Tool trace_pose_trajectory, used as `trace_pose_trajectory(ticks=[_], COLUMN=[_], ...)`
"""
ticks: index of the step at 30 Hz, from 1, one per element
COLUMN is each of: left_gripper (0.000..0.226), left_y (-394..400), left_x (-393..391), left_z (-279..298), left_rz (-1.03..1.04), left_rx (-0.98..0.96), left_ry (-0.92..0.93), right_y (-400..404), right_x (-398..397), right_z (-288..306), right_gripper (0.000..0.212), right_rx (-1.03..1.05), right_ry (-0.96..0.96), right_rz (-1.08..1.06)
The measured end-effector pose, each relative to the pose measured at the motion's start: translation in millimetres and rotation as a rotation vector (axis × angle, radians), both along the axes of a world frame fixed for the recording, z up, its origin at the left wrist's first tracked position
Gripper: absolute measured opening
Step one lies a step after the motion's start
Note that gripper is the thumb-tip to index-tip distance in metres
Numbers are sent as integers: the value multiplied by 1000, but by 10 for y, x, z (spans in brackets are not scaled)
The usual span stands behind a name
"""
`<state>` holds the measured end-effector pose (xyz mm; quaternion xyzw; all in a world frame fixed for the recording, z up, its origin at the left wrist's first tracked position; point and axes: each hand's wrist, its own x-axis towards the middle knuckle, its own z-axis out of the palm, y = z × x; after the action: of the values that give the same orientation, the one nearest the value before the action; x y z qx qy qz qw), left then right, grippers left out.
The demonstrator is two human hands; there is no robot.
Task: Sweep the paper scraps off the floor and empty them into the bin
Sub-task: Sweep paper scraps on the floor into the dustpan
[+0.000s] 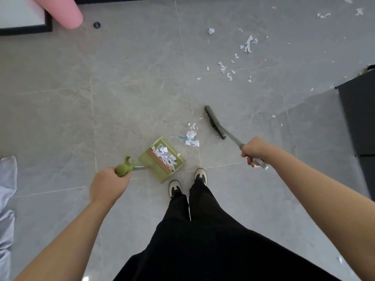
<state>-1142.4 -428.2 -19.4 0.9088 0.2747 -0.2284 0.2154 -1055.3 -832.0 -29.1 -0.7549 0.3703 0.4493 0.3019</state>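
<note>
Your left hand is wrapped tight around the green grip of the dustpan's long handle, fingers curled fully over it. The dustpan sits flat on the grey tile floor, just ahead and left of your shoes, with its mouth facing up and to the right. A heap of white scraps already lies inside it, piled against the toothed comb strip across the pan.

Your right hand is closed around the grey handle of the broom, fingers clenched around the shaft. The dark broom head rests on the floor to the right of the dustpan, apart from it. Between the two lies a small pile of scraps, just off the dustpan's mouth, with a thin teal stick-like item among them; you cannot tell what it is.

Many more loose scraps are scattered well away across the upper right floor, along with a crumpled ball. A dark cabinet stands at the right edge, a pink cylinder at the top left, and pale fabric at the left edge.
</note>
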Motion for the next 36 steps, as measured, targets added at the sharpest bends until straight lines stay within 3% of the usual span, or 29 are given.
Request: trace_pose_trajectory(ticks=[10,18,36], left_gripper=[39,34,41], left_y=[-74,-323,-108], left_x=[157,211,-89], left_z=[-87,-166,-198], left_rz=[-4,10,105], left_rx=[-51,-62,-135], left_ry=[21,-10,-122], right_y=[253,740,708], right_x=[-204,-566,-632], right_z=[32,263,743], right_gripper=[27,29,27], right_rx=[87,147,84], right_ry=[165,167,33], right_rz=[261,467,374])
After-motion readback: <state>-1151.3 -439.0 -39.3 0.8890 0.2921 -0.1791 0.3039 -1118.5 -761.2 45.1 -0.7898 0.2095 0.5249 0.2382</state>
